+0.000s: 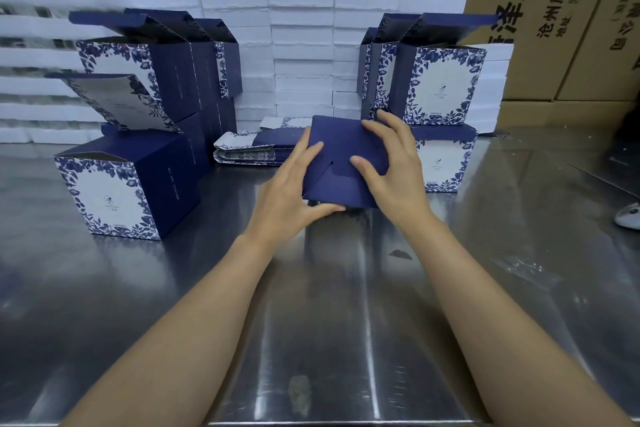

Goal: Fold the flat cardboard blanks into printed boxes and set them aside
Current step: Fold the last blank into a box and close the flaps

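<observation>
The near steel table point(329, 322) lies open. Folded boxes point(114, 194) crowd far left and far right point(440, 83). A flat blank stack point(249, 151) sits between them.

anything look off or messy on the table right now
Mostly tidy. One folded box on the left stack sits tilted on the box below. A dull smudge marks the steel table near its front edge.
</observation>
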Available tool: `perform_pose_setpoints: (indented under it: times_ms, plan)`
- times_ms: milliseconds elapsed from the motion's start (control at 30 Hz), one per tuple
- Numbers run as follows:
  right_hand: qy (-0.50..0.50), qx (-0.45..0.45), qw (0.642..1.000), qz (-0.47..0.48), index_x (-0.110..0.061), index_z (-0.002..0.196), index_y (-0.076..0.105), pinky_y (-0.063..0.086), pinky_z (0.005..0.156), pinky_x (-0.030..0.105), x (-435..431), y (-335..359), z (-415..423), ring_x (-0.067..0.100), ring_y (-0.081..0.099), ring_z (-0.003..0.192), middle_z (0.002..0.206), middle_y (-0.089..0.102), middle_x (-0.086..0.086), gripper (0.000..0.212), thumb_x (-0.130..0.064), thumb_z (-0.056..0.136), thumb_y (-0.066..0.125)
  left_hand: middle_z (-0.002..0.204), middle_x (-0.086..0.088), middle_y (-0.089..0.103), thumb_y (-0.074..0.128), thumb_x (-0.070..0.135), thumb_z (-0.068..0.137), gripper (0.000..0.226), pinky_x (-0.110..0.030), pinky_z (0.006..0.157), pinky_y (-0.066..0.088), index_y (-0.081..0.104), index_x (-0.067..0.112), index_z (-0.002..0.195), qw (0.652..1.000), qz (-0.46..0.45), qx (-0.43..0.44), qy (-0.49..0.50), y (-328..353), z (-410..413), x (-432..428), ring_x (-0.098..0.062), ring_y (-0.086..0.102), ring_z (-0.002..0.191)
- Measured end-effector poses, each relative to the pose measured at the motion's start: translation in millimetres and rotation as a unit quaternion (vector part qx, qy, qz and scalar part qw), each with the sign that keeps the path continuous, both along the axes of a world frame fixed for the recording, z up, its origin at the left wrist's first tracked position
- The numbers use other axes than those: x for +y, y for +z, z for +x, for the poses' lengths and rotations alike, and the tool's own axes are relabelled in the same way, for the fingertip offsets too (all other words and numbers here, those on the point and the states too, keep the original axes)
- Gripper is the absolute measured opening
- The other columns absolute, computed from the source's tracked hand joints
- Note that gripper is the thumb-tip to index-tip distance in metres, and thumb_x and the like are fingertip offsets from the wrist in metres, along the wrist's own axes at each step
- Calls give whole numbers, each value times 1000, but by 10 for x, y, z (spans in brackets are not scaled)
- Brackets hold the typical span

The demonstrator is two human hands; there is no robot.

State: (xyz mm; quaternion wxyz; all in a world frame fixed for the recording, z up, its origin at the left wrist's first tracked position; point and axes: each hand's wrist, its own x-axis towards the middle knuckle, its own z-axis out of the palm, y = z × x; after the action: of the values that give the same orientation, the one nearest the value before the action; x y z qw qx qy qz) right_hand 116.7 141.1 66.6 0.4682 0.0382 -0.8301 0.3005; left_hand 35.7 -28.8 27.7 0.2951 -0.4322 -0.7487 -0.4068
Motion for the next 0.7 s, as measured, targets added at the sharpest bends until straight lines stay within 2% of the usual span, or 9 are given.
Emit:
perform_pose_setpoints:
  times_ms: [67, 167, 233, 400, 500, 567, 633, 700]
  plan:
    - [-33, 4, 999, 19, -15, 135, 51, 29, 106, 19, -2, -19, -14, 21, 36, 134, 143, 41, 6, 49, -16, 89, 67, 155, 4, 27, 87, 41, 65, 95, -20, 96, 42, 40, 16, 144, 1000, -2, 25, 10, 0, 25, 22, -6, 39, 134]
    - [-89, 2, 996, 26, -19, 137, 50, 44, 86, 30, 0, -37, -15, 20, 37, 131, 139, 43, 4, 52, -18, 88, 68, 154, -9, 36, 86, 43, 65, 95, -28, 95, 47, 41, 13, 143, 997, 0, 68, 22, 1, 61, 61, -17, 46, 132]
    - [-106, 2, 994, 26, -21, 137, 50, 46, 75, 31, 7, -31, -13, 19, 37, 129, 138, 43, 2, 53, -19, 87, 68, 153, -12, 37, 84, 46, 67, 95, -31, 96, 46, 39, 12, 144, 995, -6, 96, 27, 3, 68, 74, -20, 45, 133]
    - [-126, 3, 991, 37, -24, 136, 50, 44, 67, 30, 19, -36, -26, 17, 37, 127, 136, 44, 0, 52, -22, 86, 68, 152, -14, 38, 78, 53, 70, 92, -36, 95, 48, 41, 10, 143, 992, -9, 120, 27, 24, 73, 80, -24, 49, 130]
    - [-130, -1, 991, 37, -24, 135, 51, 46, 69, 31, 22, -43, -21, 17, 38, 127, 136, 44, 1, 51, -23, 87, 67, 153, -13, 36, 73, 55, 72, 89, -34, 96, 46, 41, 10, 142, 992, -11, 126, 26, 24, 80, 86, -23, 48, 130]
    - [-92, 13, 996, 10, -22, 135, 51, 46, 79, 30, 30, -39, -19, 15, 40, 127, 135, 44, -1, 48, -25, 89, 65, 153, -12, 35, 75, 54, 71, 90, -31, 100, 43, 41, 9, 143, 992, -5, 121, 26, 37, 75, 76, -19, 43, 134]
    - [-38, 46, 995, -77, -18, 136, 50, 40, 96, 23, 37, -30, -20, 11, 41, 126, 136, 44, 1, 41, -22, 95, 56, 156, -8, 30, 78, 51, 70, 98, -27, 104, 38, 33, 11, 147, 995, -11, 102, 15, 58, 60, 61, -9, 32, 139]
    - [-30, 38, 983, -177, -19, 138, 48, 31, 103, 15, 46, -7, -17, 8, 40, 127, 139, 42, 1, 37, -20, 101, 45, 160, 1, 21, 82, 47, 68, 111, -22, 109, 32, 16, 20, 153, 999, -32, 34, -16, 74, 58, 54, -1, 23, 142]
